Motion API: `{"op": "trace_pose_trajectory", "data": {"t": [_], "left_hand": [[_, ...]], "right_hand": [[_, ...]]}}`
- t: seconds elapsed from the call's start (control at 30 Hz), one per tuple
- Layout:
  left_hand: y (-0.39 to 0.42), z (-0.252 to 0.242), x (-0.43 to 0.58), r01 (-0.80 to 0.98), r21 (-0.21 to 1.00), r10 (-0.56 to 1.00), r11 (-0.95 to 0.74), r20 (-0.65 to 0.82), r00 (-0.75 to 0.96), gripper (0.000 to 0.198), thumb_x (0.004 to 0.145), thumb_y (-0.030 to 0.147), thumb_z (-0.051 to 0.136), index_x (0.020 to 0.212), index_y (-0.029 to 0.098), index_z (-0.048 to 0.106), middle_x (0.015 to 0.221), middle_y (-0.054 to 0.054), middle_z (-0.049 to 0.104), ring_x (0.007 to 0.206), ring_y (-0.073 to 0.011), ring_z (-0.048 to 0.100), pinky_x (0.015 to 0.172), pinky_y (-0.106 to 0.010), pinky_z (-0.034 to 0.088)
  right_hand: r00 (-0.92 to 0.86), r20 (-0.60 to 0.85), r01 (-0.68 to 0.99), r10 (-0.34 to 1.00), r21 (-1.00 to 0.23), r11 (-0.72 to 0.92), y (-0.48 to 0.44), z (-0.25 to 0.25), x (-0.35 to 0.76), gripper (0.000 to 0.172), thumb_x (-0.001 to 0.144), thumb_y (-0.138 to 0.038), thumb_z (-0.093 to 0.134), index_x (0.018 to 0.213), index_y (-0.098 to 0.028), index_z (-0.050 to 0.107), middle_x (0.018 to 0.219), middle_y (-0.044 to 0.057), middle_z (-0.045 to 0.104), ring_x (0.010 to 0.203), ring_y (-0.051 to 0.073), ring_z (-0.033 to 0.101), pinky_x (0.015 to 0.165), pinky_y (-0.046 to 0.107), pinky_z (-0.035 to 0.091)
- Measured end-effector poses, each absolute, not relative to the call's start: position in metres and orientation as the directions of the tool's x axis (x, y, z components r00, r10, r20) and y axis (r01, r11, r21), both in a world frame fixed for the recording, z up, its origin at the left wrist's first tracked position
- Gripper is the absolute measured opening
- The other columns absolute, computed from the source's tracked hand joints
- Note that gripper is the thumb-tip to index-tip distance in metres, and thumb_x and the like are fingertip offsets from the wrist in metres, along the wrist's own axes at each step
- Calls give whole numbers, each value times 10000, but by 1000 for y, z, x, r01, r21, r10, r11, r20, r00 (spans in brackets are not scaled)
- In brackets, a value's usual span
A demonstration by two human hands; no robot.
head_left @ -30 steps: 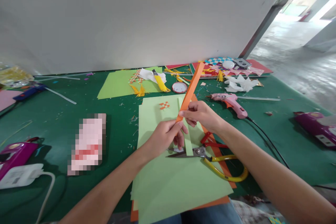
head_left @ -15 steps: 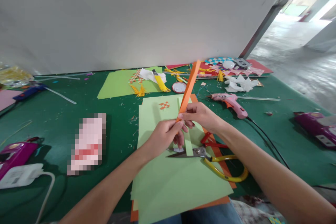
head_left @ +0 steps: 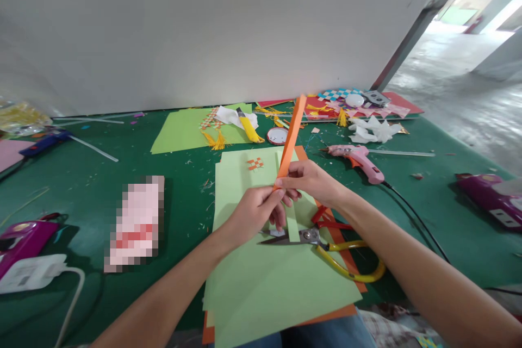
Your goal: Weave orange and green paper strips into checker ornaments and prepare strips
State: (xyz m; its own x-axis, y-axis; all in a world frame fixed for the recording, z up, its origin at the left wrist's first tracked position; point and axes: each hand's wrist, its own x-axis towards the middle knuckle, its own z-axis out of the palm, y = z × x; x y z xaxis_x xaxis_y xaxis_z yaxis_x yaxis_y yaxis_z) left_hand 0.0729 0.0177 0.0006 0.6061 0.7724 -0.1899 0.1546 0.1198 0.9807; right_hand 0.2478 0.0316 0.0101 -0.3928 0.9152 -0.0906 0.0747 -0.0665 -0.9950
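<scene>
An orange paper strip (head_left: pixel 292 133) stands up at a slant from between my two hands. Its lower end is pinched by my left hand (head_left: pixel 261 207), fingers curled in. My right hand (head_left: pixel 308 178) grips the same strip just above, thumb and fingers pressed together. Below them a pale green strip (head_left: pixel 292 223) lies across the blades of yellow-handled scissors (head_left: pixel 350 263). Red-handled scissors (head_left: pixel 326 218) lie partly under my right hand and forearm. Light green paper sheets (head_left: pixel 281 288) form the layer underneath, with a small orange-and-white woven piece (head_left: pixel 255 163) on top near the far edge.
A pink glue gun (head_left: pixel 359 160) with its cord lies at right, near a purple device (head_left: pixel 491 198). Behind the sheets are a yellow cutter knife (head_left: pixel 249 126), a round lid (head_left: pixel 278 136) and white tissue (head_left: pixel 375 130). At left are a white plug (head_left: pixel 32 274) and a blue glue gun (head_left: pixel 44 142).
The upper end of the orange strip has swung slightly to the left. Both hands keep their pinch, with the right hand shifted a touch; the things on the table look unmoved.
</scene>
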Motion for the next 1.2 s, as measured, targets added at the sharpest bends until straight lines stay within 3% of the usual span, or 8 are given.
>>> {"op": "trace_pose_trajectory", "data": {"t": [0.97,1.2], "left_hand": [[19,1,71,137,982,725,133,-191,662,333,954,402,398,878,134,580,556,-11,631,486,-124,579,544,-241,462],[18,1,72,155,980,756,124,-194,625,310,925,402,469,861,131,606,565,-13,641,485,-116,573,542,-228,462]], "right_hand": [[-394,-72,43,916,-997,-59,29,10,246,339,749,-438,687,631,-136,588,468,-18,554,421,67,442,436,222,356],[-331,-64,50,942,-997,-50,32,6,249,312,744,-411,695,655,-137,577,467,-35,521,416,64,422,421,222,314]]}}
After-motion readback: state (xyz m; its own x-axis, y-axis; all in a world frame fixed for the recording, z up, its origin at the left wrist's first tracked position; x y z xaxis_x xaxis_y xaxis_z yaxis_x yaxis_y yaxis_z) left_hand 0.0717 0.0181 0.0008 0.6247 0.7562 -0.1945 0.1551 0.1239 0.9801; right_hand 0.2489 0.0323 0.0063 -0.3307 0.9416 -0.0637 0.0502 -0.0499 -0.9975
